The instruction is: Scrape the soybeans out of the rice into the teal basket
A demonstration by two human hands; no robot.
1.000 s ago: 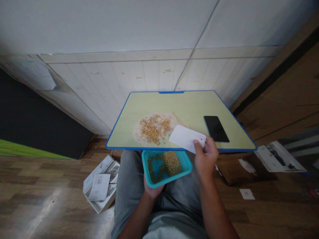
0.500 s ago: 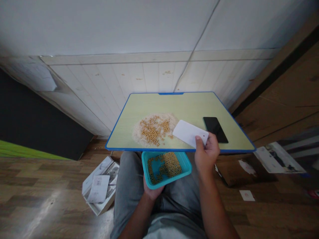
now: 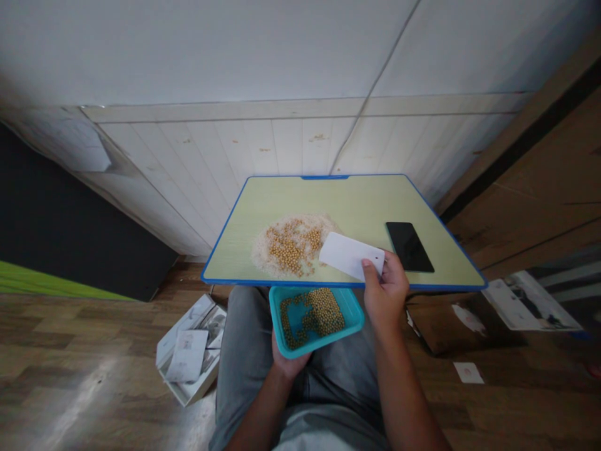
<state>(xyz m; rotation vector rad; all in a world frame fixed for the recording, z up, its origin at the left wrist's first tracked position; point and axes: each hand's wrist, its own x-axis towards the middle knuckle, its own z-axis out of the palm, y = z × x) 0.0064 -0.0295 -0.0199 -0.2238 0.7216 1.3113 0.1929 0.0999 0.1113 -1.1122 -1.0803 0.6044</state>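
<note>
My left hand (image 3: 287,364) holds a turquoise plastic tray (image 3: 355,317) from below, just under the near edge of the small table (image 3: 366,199). Gold beads (image 3: 327,311) cover part of the tray's floor, thickest toward its right. A flat white card (image 3: 348,254) with a small hole is pinched between the thumb and fingers of my right hand (image 3: 385,289), low over the tabletop. The card's left end is beside a spread of pale grains (image 3: 264,255), which look like rice. More gold beads (image 3: 287,252) lie mixed among these grains.
A black phone (image 3: 410,246) lies on the table's right side. Behind the table stands a white panelled wall (image 3: 286,141) with a cable (image 3: 357,119). On the floor are an open white box (image 3: 190,369) at left and a brown cardboard box (image 3: 451,322) at right.
My right hand has moved the card slightly left and nearer the grain-and-bead pile. The tray is still in my left hand. The whole view has shifted a little.
</note>
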